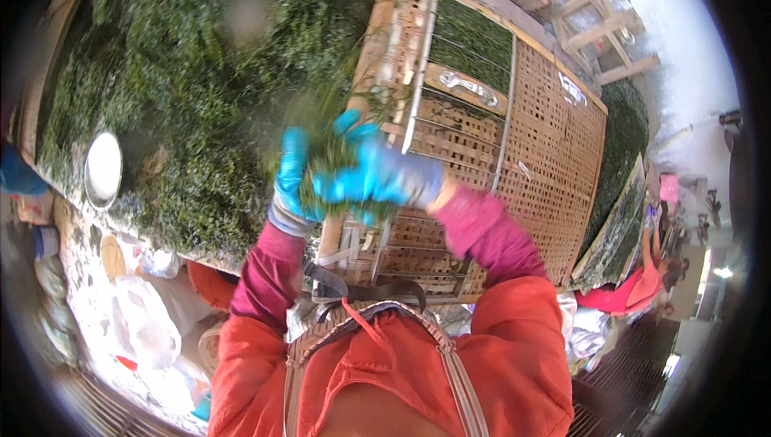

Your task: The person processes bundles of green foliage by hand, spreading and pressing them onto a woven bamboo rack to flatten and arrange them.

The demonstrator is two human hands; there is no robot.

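Note:
Between my blue-gloved hands is a loose clump of green leafy strands (323, 152), partly smeared by motion. My left hand (294, 170) curls against its left side, fingers upward. From the right, my right hand (365, 170) reaches over the clump, its fingers bent around the strands. Both hands are over the line where a large heap of the same greens (185, 83) meets a woven bamboo tray (550, 156). On the tray's left part lies a frame with thin wires (502, 144), and a wooden slat (450, 83) crosses it. Flattened greens (474, 39) fill its far section.
A white bowl (104, 170) rests at the heap's left edge. Plastic bags (140, 316) lie below it. A wooden stand (606, 31) is at the far right, near more greens (622, 148). Another person in red (630, 284) works at the right.

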